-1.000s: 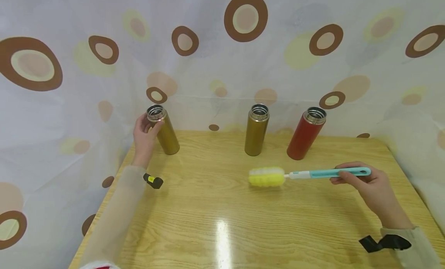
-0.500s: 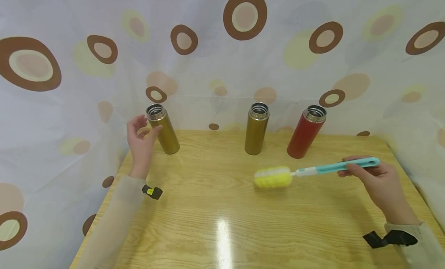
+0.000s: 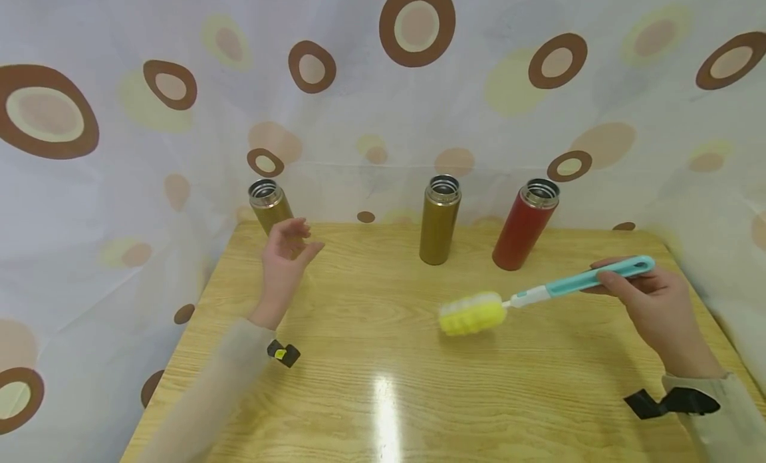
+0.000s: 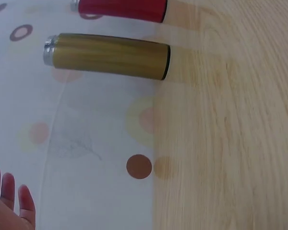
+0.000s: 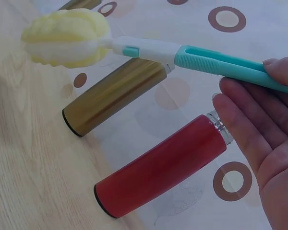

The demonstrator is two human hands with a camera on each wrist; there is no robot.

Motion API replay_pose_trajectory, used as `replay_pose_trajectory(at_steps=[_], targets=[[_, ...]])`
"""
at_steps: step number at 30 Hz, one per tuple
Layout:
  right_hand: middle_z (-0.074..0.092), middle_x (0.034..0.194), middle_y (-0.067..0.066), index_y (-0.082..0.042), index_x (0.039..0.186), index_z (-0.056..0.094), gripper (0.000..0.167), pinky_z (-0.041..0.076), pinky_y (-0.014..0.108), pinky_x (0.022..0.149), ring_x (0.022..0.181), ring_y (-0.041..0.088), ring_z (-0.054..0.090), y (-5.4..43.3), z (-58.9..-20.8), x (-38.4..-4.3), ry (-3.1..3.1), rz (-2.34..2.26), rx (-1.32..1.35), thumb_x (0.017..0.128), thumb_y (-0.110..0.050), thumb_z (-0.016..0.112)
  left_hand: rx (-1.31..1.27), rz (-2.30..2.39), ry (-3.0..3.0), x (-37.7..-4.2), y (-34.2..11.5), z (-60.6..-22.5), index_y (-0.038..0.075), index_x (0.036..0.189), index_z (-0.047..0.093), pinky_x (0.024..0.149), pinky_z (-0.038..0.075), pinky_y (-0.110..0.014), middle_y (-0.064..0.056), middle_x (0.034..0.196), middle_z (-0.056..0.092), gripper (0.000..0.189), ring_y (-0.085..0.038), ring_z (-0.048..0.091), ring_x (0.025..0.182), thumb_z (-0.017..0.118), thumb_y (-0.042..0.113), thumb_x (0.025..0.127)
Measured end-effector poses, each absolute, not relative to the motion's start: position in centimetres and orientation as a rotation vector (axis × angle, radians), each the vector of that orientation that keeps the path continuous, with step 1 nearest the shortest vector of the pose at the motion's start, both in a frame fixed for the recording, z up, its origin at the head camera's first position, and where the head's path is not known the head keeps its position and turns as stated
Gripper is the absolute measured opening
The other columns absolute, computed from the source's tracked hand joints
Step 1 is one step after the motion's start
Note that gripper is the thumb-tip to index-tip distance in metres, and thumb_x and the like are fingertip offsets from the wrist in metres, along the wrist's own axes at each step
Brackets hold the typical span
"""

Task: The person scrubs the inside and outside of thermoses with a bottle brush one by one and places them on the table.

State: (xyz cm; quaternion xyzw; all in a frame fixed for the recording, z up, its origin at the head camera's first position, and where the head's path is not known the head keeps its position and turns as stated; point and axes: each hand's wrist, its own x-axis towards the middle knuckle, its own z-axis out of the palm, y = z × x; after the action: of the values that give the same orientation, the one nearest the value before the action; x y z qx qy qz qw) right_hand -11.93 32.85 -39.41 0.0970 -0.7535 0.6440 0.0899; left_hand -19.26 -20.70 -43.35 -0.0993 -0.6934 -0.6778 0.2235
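Note:
My right hand [image 3: 664, 310] pinches the turquoise handle of a bottle brush [image 3: 598, 277]. The brush's yellow and white sponge head [image 5: 67, 38] points left, above the table. In front of the left gold bottle [image 3: 269, 207] is my left hand [image 3: 284, 263], its fingers loosely bent and holding nothing; it hides that bottle's lower part in the head view. A second gold bottle [image 3: 440, 223] stands upright, lidless, at the back middle. To its right a red bottle [image 3: 523, 230] also stands without a lid. In the left wrist view only some fingers [image 4: 7, 191] show.
The wooden table [image 3: 359, 343] reaches back to a patterned cloth [image 3: 359, 117] that hangs behind and at both sides. A bright reflection lies on the tabletop near the front.
My left hand has come away from the left gold bottle and moved right, toward the middle. The brush has shifted slightly right, its handle end rising. The bottles stay in place.

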Motion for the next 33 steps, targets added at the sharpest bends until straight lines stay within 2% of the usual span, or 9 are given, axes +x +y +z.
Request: replay_pose_trajectory(at_steps=[4,9,14,18,27,33], targets=[[0.079,0.1,0.002,0.014,0.116,0.068,0.02,0.057,0.018,0.088,0.087,0.012,0.077,32.6,-39.3,-12.2,-2.118,2.023,0.409,0.102,0.011,0.054,-0.33,-1.903,-1.949,-19.2,-18.9,-43.9,-0.011,0.129,0.054,0.089,0.053,-0.026,-0.014,0.115,0.062,0.045,-0.024,0.061,0.107,0.075,-0.011,0.088],[0.077,0.106,0.01,0.02,0.117,0.063,0.022,0.06,0.029,0.084,0.089,0.017,0.078,32.5,-39.0,-12.5,-1.951,2.153,0.546,0.102,0.017,0.047,-0.395,-1.918,-2.063,-19.5,-16.5,-44.8,-0.002,0.132,0.057,0.094,0.054,-0.03,-0.021,0.122,0.062,0.046,-0.034,0.06,0.111,0.078,-0.001,0.091],[0.075,0.111,0.015,0.024,0.119,0.06,0.026,0.06,0.033,0.086,0.096,0.022,0.076,32.6,-38.9,-12.8,-1.825,2.233,0.614,0.101,0.022,0.042,-0.446,-1.928,-2.17,-20.0,-14.4,-45.6,0.005,0.135,0.058,0.1,0.052,-0.049,-0.02,0.127,0.062,0.046,-0.034,0.059,0.116,0.078,0.005,0.094],[0.072,0.117,0.019,0.026,0.121,0.057,0.027,0.06,0.035,0.087,0.1,0.025,0.074,32.7,-38.9,-12.9,-1.731,2.293,0.653,0.1,0.024,0.039,-0.46,-1.943,-2.211,-20.4,-12.9,-46.2,0.008,0.136,0.06,0.102,0.05,-0.055,-0.014,0.128,0.064,0.046,-0.032,0.06,0.117,0.078,0.008,0.094],[0.073,0.114,0.016,0.025,0.123,0.058,0.027,0.06,0.033,0.086,0.095,0.022,0.076,32.8,-38.7,-13.2,-1.754,2.223,0.573,0.1,0.022,0.043,-0.485,-1.944,-2.231,-22.2,-10.0,-46.4,0.005,0.135,0.062,0.102,0.05,-0.058,-0.022,0.133,0.064,0.046,-0.037,0.06,0.119,0.08,0.012,0.093],[0.073,0.113,0.014,0.027,0.123,0.056,0.025,0.06,0.033,0.087,0.095,0.021,0.076,32.7,-38.5,-13.3,-1.797,2.173,0.485,0.101,0.018,0.048,-0.456,-1.957,-2.242,-23.5,-8.5,-46.7,0.003,0.138,0.061,0.105,0.048,-0.061,-0.018,0.136,0.064,0.052,-0.039,0.059,0.123,0.081,0.011,0.092]])
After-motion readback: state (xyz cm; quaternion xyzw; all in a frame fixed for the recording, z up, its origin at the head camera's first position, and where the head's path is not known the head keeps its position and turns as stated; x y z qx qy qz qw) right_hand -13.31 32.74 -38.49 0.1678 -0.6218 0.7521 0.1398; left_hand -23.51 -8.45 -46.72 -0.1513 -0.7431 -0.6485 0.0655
